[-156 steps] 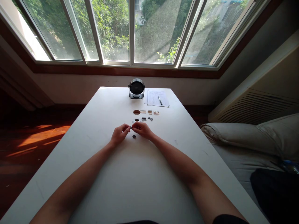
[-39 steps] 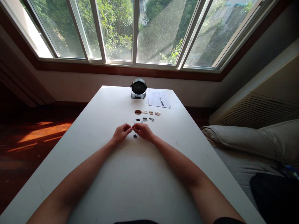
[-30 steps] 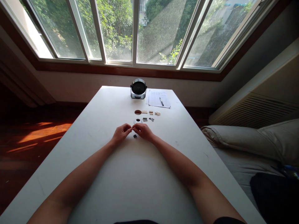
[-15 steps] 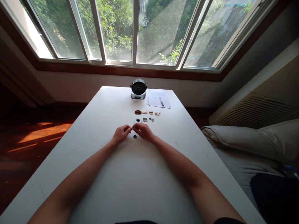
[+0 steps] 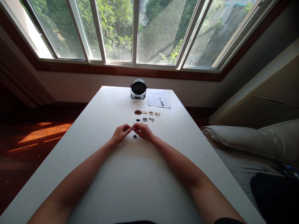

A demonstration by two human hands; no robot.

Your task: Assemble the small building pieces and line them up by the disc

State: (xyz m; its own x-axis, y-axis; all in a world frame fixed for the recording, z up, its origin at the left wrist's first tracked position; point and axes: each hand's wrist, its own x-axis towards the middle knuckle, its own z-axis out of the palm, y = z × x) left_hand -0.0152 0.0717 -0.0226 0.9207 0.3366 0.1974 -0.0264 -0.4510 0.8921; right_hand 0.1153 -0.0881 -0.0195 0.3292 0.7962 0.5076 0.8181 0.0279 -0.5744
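My left hand [image 5: 121, 133] and my right hand [image 5: 143, 131] meet fingertip to fingertip over the white table [image 5: 130, 180]. Both are closed in a pinch on a small dark piece [image 5: 132, 128], mostly hidden by the fingers. Just below the fingertips a small dark block [image 5: 135, 136] lies on the table. Right beyond my right hand is a pale ring-shaped piece [image 5: 137, 120], partly covered by the hand. To its right sit small grey pieces [image 5: 145, 119] in a cluster and a looser group of grey pieces [image 5: 151, 119].
Farther back lie a brown disc-like round [image 5: 137, 112] and several small tan pieces [image 5: 151, 113]. A round black device on a silver stand [image 5: 138, 89] stands near the far edge. Beside it is a printed sheet [image 5: 155, 96] with a pen [image 5: 161, 101]. A cushioned seat [image 5: 235, 140] is at the right.
My left fingers have shifted slightly, and a small dark piece now shows between the fingertips. The loose pieces on the table have not moved.
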